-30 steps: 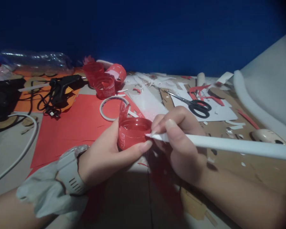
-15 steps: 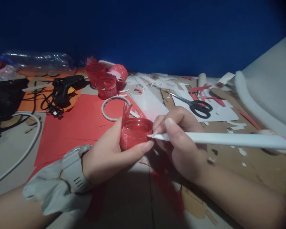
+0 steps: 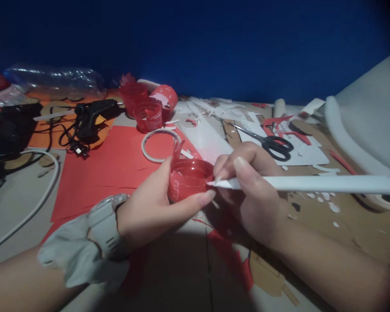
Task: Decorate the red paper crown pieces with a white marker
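A: Left hand, quick

B: Left hand (image 3: 152, 208) is wrapped round a red plastic cup (image 3: 188, 190), thumb along the near wall, other fingers mostly hidden behind it

A: Cup where?

B: Mid-view, between the two hands, mouth up, a strip rising from its far-left rim, pale print on the wall

A: Right hand?

B: Right hand (image 3: 256, 199) has a firm writing pinch on a white pen (image 3: 315, 184); pinkish tip aims left at the cup's right side, barrel runs out right

A: Tip touching?

B: Probably, but it's soft there, can't swear to it

A: OK, surroundings

B: White tape ring (image 3: 144, 144) lies on red paper (image 3: 97, 173) just beyond the cup; red containers (image 3: 148, 116) sit behind that, black glue gun (image 3: 95, 113) to their left, clear bottle (image 3: 56, 81) back left

A: Right side?

B: Black-handled scissors (image 3: 276, 147) on white paper (image 3: 307, 154), blades pointing away left; brown cardboard (image 3: 347, 247) with white scraps (image 3: 334, 207) nearer

A: Wrist?

B: Grey watch (image 3: 104, 229) and pale scrunchie (image 3: 81, 258), left one
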### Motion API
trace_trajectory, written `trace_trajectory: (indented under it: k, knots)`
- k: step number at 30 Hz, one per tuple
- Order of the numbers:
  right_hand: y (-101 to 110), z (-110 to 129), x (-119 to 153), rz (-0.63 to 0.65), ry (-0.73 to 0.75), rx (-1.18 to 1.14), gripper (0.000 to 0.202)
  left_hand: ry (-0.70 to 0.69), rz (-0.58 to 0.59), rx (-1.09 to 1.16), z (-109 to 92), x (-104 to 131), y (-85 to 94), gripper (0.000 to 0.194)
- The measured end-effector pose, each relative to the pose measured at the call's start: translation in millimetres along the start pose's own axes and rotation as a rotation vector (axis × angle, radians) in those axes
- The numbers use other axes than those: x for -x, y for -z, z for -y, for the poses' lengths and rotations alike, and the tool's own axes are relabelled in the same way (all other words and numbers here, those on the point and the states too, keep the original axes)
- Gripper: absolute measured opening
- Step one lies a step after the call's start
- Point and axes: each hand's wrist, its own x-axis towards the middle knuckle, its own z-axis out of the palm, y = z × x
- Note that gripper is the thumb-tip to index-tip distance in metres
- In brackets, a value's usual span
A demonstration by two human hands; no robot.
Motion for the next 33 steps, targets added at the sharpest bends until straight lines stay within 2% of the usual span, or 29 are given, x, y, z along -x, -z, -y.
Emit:
trace_trajectory:
  k: [9,12,18,23,28,33]
  knots:
    - [-3,0,0,-0.084,-0.049,0.091,0.025,-0.047,0.001,-0.03,4,1,1.1,0.041]
    - [-2,0,0,-0.082,-0.069,0.075,0.024,-0.058,-0.044,0.003,10,3,2.0,0.038]
    - [-3,-2,-2,-0.024,-0.048,-0.071,0.022,0.019,-0.081,0.045,15,5,1.8,0.046]
    - [-1,2,-2,-0.034,-0.058,0.005,0.019,-0.016,-0.126,-0.004,18,6,3.4,0.043]
    - [2,2,-1,0.008,-0.06,0.018,0.018,0.007,-0.124,-0.004,18,6,3.1,0.044]
    - [-1,4,-1,-0.039,-0.093,0.096,0.02,-0.017,-0.14,0.006,14,4,-0.5,0.042]
